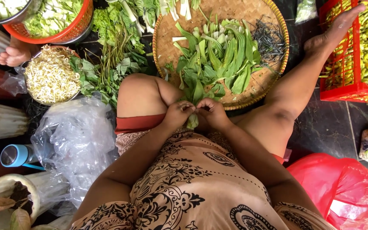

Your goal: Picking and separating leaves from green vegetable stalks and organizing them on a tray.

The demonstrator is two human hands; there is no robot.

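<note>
While the woven tray (167,38) is sitting within easy reach, the left hand (177,114) and right hand (211,113) are together pinching one leafy stalk (192,121) close to the lap.

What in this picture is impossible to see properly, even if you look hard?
- Head view: the leafy stalk is mostly covered by the left hand and right hand; how it is gripped is hidden.
- The orange basket and red crate are cut off by the frame edges.
- The dark strands on the woven tray are too fine to identify.
- The red bag hides its contents.
</note>
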